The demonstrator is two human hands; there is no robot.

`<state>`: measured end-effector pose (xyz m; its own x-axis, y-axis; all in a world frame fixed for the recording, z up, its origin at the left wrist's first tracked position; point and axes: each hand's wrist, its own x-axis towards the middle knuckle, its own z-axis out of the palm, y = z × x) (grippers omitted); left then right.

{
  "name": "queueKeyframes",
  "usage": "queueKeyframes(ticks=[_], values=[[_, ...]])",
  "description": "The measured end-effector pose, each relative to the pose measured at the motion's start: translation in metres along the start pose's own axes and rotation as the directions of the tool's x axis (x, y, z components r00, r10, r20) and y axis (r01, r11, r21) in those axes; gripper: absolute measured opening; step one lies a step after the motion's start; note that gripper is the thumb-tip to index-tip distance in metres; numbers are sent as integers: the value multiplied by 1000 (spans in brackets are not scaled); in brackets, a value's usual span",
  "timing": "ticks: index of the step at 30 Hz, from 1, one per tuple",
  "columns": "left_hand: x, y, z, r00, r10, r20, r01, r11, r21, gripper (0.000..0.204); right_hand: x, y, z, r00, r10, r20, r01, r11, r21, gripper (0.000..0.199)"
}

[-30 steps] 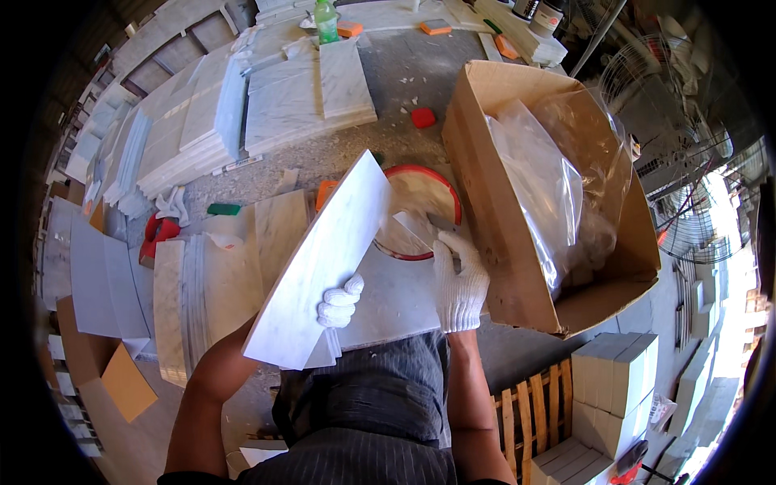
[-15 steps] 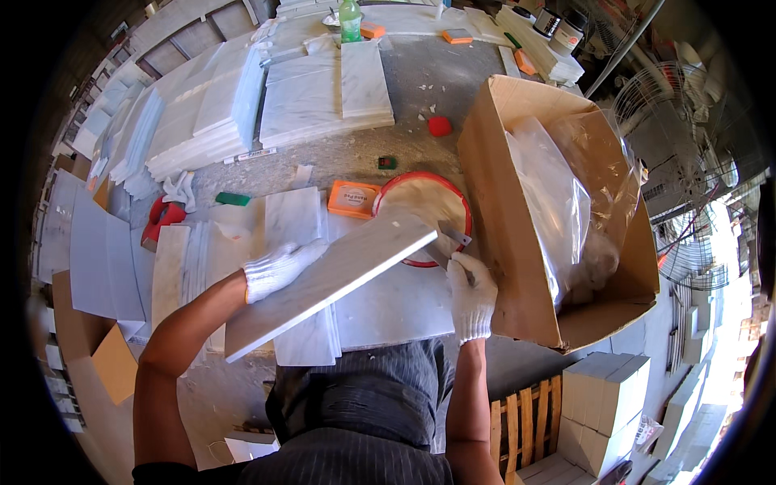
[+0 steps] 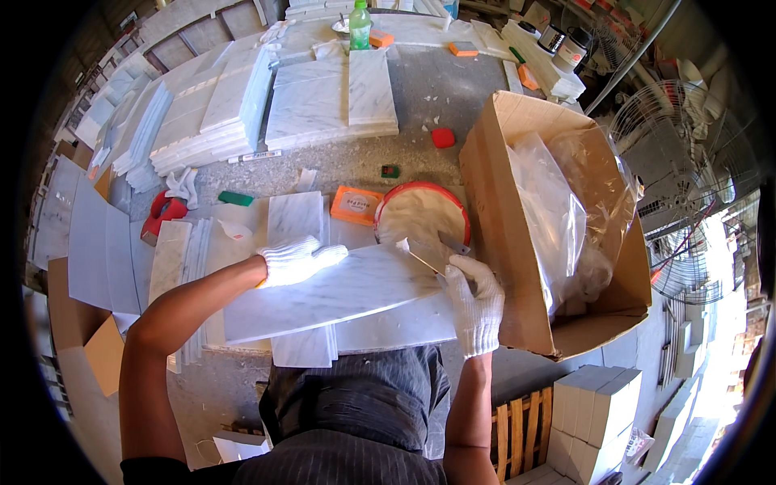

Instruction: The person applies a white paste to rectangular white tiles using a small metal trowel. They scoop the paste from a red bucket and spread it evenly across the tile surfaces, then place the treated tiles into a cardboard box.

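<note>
My left hand (image 3: pixel 302 260), in a white knit glove, lies with fingers stretched along the far edge of a long white marble slab (image 3: pixel 323 295). The slab lies across other marble pieces. My gloved right hand (image 3: pixel 475 307) grips a thin putty knife (image 3: pixel 426 264), seen nearly edge-on, with a white dab at its tip over the slab's right end. Just beyond is a round red-rimmed tub (image 3: pixel 420 212) of pale paste. A grey metal blade (image 3: pixel 454 242) rests at the tub's near right side, partly hidden by my right hand.
A cardboard box (image 3: pixel 505 210) with clear plastic bags stands right of the tub. An orange hand pad box (image 3: pixel 356 204) is left of it. Stacked marble tiles (image 3: pixel 214 105), a green bottle (image 3: pixel 360 26) and a red tape dispenser (image 3: pixel 164 217) are farther off. A fan (image 3: pixel 683 194) stands at right.
The marble slab has tilted so its broad face shows more and its thick edge less. My right hand has drawn back slightly from the tub, bringing the putty knife over the slab.
</note>
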<state>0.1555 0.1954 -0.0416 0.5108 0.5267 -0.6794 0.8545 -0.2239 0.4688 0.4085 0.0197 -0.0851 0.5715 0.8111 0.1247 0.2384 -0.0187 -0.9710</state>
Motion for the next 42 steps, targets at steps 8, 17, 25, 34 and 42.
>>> queueKeyframes(ticks=[8, 17, 25, 34, 42], values=[[3, 8, 19, 996, 82, -43, -89, 973, -211, 70, -1, -35, 0, 983, -94, -156, 67, 983, -170, 17], [67, -43, 78, 338, 891, 305, 462, 125, -878, 49, -32, -43, -10, 920, 300, -253, -106, 810, 576, 38], [-7, 13, 43, 977, 25, 211, 112, 782, -613, 59, -46, -31, -35, 958, 252, 137, -220, 342, 914, 32], [-40, -54, 28, 968, 232, -95, -227, 972, 57, 67, -63, -6, -3, 906, 244, 347, -422, 589, 689, 17], [-26, -64, 30, 918, 379, -114, -306, 862, 405, 63, -62, 18, 9, 829, 299, 472, -495, 786, 371, 18]])
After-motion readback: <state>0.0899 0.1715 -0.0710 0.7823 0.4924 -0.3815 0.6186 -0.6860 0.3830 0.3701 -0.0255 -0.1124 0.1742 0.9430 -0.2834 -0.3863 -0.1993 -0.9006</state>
